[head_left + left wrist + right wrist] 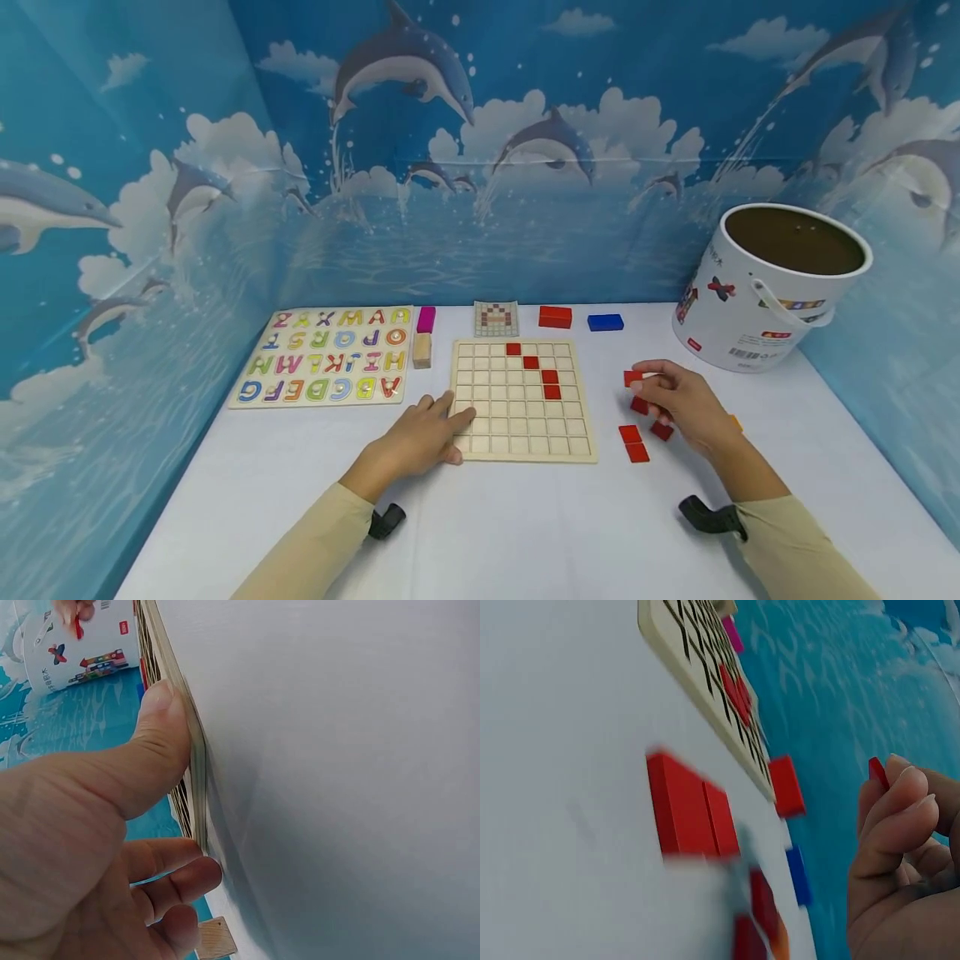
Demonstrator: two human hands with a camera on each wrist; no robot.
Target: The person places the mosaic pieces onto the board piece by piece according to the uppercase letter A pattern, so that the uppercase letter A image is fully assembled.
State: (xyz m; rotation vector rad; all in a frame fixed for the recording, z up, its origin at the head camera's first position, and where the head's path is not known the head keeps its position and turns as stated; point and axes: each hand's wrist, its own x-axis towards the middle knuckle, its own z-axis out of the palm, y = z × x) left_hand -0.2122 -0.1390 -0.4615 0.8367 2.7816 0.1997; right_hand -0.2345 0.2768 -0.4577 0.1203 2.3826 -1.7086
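A pale wooden grid board (491, 423) lies flat on the table, with several red tiles (531, 362) in its upper squares. At the board's left side rests my left hand (420, 435), its index finger extended onto the grid. In the left wrist view, the thumb (161, 720) touches the board's edge. Right of the board, my right hand (686, 406) pinches a red square tile (632, 378) between thumb and fingertips; the tile (878, 773) also shows in the right wrist view. Beneath and beside that hand lie several loose red tiles (637, 452).
An alphabet puzzle board (318, 398) lies at left, beside a magenta block (426, 319) and a plain wooden block (422, 351). Behind the grid are a small pattern card (495, 319), a red block (555, 317) and a blue block (605, 322). A white bucket (738, 308) stands back right.
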